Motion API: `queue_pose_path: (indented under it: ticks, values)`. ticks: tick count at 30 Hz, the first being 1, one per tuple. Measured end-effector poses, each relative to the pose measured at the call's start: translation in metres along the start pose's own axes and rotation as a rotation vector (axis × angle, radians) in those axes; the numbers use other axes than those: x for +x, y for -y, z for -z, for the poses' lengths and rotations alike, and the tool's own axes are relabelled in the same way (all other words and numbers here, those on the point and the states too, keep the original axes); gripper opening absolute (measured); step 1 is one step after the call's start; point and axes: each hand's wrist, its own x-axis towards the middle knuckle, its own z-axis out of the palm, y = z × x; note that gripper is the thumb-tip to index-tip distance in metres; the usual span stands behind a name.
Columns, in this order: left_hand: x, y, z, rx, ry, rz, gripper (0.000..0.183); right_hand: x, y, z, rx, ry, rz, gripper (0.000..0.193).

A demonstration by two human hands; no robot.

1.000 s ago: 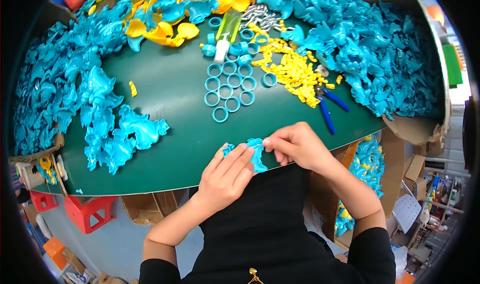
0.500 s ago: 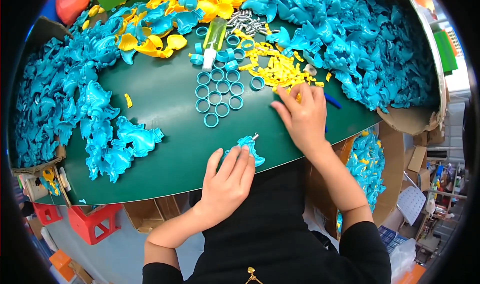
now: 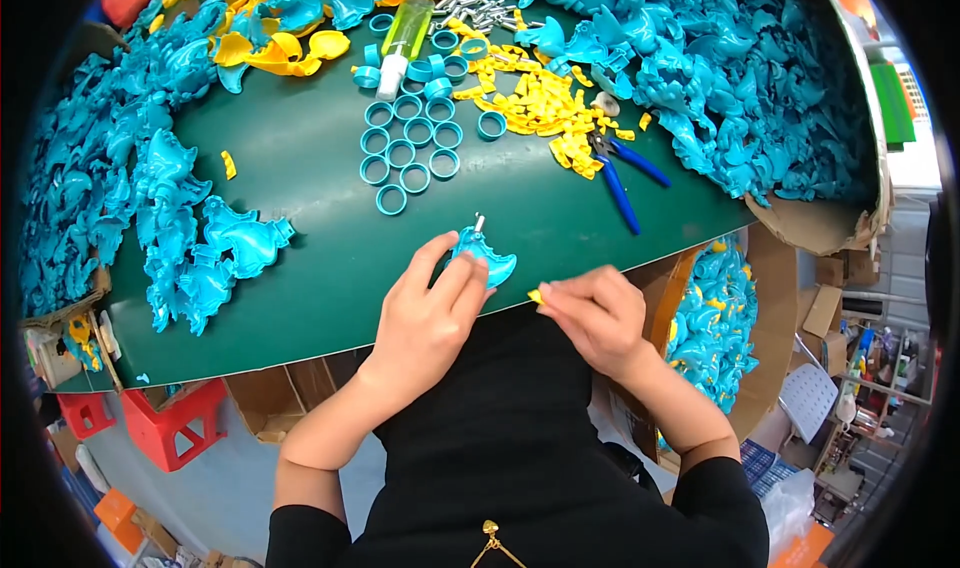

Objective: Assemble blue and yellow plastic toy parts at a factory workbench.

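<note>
Left hand (image 3: 432,313) pins the blue plastic part (image 3: 482,256) at frame centre on the green table (image 3: 320,218). Right hand (image 3: 592,315), back from the yellow pile (image 3: 545,113), pinches a small yellow piece (image 3: 535,295).

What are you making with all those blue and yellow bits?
A person sits at a green table heaped with blue plastic toy pieces. The left hand presses one blue piece, which has a small metal pin sticking up, down near the table's front edge. The right hand pinches a tiny yellow part just beside it. Behind them lie rows of blue rings, a pile of yellow parts and blue-handled pliers.
</note>
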Motion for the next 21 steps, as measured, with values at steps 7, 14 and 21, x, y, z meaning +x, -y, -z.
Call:
queue_pose_path:
  ticks: [7, 14, 21]
  values:
    - [-0.004, -0.003, -0.007, -0.023, -0.035, 0.003, 0.025, 0.034, 0.006, -0.044, -0.004, -0.13, -0.138, 0.02]
    - [-0.001, -0.001, -0.007, -0.018, -0.037, 0.024, 0.023, 0.04, 0.004, -0.047, -0.014, -0.124, -0.191, 0.019]
    - [-0.005, 0.004, -0.004, -0.002, -0.033, -0.018, 0.02, 0.052, 0.023, -0.027, -0.116, 0.048, -0.13, 0.015]
